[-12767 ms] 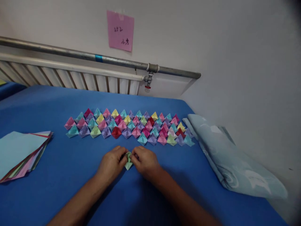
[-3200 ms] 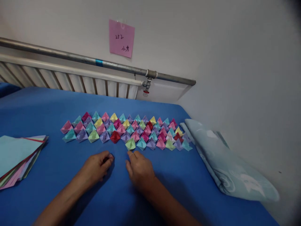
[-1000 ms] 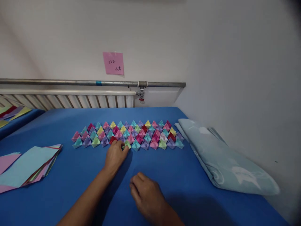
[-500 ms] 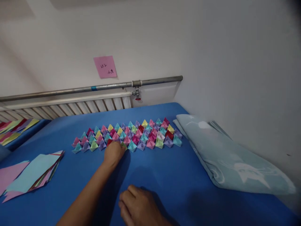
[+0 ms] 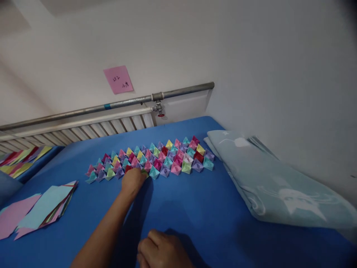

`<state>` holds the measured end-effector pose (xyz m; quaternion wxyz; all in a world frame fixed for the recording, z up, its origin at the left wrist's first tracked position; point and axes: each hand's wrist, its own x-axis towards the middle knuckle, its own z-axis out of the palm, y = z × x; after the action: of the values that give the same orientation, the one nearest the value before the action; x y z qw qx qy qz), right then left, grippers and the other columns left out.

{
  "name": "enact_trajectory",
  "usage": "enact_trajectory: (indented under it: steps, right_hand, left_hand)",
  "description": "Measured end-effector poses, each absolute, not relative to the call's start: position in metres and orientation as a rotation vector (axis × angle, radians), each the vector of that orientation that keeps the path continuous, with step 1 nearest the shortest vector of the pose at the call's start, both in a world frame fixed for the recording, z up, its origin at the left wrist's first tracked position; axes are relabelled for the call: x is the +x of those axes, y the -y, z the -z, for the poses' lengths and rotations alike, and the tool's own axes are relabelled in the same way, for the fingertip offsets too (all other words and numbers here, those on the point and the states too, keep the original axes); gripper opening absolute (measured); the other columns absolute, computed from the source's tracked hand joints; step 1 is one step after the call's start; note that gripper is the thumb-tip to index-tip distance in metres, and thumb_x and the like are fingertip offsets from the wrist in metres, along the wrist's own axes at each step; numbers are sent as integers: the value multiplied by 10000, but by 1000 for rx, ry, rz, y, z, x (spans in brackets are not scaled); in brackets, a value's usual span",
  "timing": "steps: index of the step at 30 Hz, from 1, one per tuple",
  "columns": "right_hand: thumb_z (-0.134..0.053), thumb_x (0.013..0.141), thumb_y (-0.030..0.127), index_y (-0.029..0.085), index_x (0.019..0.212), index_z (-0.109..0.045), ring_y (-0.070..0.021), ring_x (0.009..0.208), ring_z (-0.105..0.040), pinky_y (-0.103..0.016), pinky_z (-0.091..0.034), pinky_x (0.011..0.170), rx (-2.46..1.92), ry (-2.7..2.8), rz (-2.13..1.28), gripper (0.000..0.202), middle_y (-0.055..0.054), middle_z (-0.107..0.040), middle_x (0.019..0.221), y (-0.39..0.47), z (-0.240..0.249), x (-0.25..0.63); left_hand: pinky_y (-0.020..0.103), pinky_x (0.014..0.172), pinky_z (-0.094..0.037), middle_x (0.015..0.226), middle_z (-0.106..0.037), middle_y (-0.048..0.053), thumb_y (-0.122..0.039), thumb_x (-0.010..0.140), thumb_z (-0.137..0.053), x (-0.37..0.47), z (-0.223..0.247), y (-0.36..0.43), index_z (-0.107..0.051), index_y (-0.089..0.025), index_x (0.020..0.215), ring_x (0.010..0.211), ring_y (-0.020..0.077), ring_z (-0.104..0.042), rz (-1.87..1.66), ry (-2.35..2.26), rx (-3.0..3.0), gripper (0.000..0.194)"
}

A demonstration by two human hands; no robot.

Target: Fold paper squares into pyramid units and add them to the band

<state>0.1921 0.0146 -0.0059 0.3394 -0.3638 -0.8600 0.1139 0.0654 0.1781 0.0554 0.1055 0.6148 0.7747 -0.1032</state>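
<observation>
Several small folded paper boats [image 5: 176, 168] in many colours stand in close rows on the blue surface [image 5: 178, 201]. My left hand [image 5: 134, 181] reaches to the front row, its fingertips curled at a green boat [image 5: 144, 173] whose left part is hidden behind the hand. The fingers look closed round it. Nearer to me, my right hand [image 5: 161, 248] rests low over the blue surface with its fingers curled in; whatever may be inside them is hidden.
Loose stacks of coloured paper [image 5: 46, 207] lie at the left, with more coloured strips [image 5: 25, 159] farther back. A folded light-green blanket [image 5: 267, 182] lies at the right against the wall. Behind are a radiator [image 5: 111, 128], a pipe [image 5: 186, 90] and a pink note [image 5: 118, 79].
The view has tilted and shifted slightly. My left hand stays at the green boat in the front row. My right hand remains curled in nearly the same place.
</observation>
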Motion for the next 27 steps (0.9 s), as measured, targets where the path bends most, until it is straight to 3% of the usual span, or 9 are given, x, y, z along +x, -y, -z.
enact_trajectory:
  steps: [5, 10, 14, 23, 27]
  right_hand:
    - [-527, 872, 287, 207, 620, -499, -96, 404, -425, -278, -166, 351, -933, 2207, -231, 266, 34, -520, 555, -10, 9, 187]
    - [-636, 810, 352, 210, 640, -535, -100, 410, -389, -290, -97, 327, -890, 2297, -345, 244, 33, -534, 563, -2, 13, 184]
    - [-627, 836, 354, 215, 709, -584, -103, 456, -418, -261, -196, 357, -860, 2362, -513, 194, 29, -575, 621, -4, 17, 188]
    - [-553, 837, 150, 195, 772, -587, -116, 641, -586, -220, -393, 544, -1025, 2335, -665, 86, 13, -637, 763, -12, -9, 206]
    - [-512, 877, 107, 205, 803, -597, -99, 681, -599, -198, -441, 636, -1032, 2059, -776, 149, 27, -625, 765, -10, -28, 229]
  left_hand:
    - [423, 846, -533, 1194, -593, 86, -340, 917, -584, 71, -58, -179, -564, -169, 1194, 1018, 223, -612, 337, -2307, 1794, 326]
    - [423, 850, -532, 1201, -590, 87, -338, 918, -583, 75, -54, -183, -563, -173, 1196, 1022, 223, -610, 357, -2304, 1799, 324]
    - [424, 852, -531, 1207, -587, 87, -338, 917, -585, 77, -50, -186, -561, -175, 1200, 1026, 224, -608, 332, -2310, 1803, 327]
    - [420, 839, -536, 1192, -593, 87, -347, 918, -583, 58, -76, -176, -560, -170, 1197, 1009, 221, -614, 170, -2265, 1843, 332]
    - [365, 770, -523, 953, -664, 50, -400, 933, -533, 29, -89, -145, -635, -142, 1011, 862, 194, -643, 19, -2263, 1883, 287]
